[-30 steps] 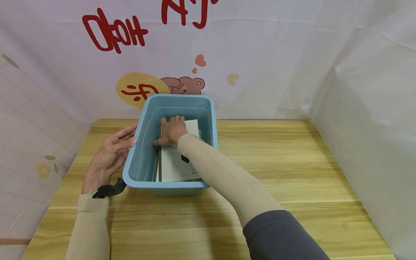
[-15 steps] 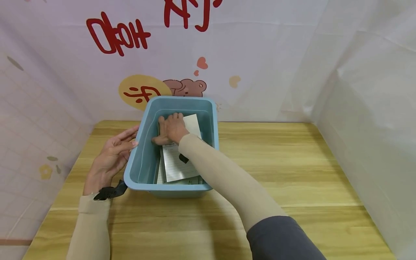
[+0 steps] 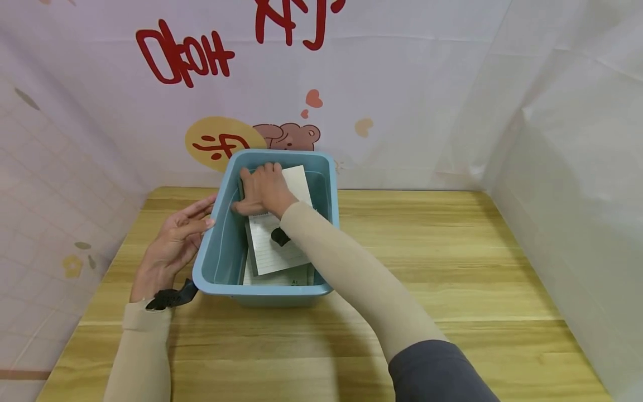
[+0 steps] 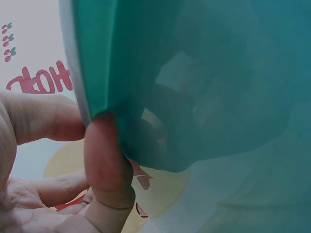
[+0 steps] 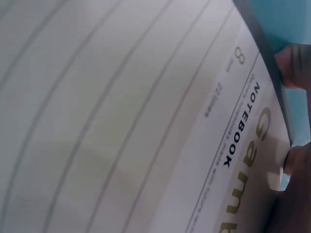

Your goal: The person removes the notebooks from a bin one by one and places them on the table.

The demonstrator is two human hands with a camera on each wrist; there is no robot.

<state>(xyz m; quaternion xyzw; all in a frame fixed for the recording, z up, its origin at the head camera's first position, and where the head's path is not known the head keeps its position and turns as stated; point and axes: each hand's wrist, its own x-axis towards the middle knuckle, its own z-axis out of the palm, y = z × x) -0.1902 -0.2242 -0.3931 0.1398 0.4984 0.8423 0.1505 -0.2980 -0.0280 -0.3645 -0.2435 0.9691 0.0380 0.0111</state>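
Note:
A light blue plastic bin [image 3: 273, 290] stands on the table, its rim [image 4: 108, 58] pinched between thumb and finger of my left hand [image 3: 173, 237]. Inside, my right hand [image 3: 266, 190] grips the upper left edge of a lined notebook [image 3: 276, 257]. The word NOTEBOOK is printed on its cover [image 5: 238, 126] in the right wrist view, where fingertips [image 5: 294, 65] curl at the dark spine. Beneath it, another notebook [image 3: 293, 277] with a pale lined cover shows at the near end. My right hand and forearm hide part of the upper notebook.
The wooden table [image 3: 432, 257] extends right of the bin and in front of it. Behind stands a white printed curtain [image 3: 402, 84], close to the bin's far side. More white sheeting [image 3: 577, 184] borders the right side.
The upper notebook has turned askew and moved toward the bin's far end with my right hand, uncovering more of the notebook below. My left hand keeps its hold on the rim.

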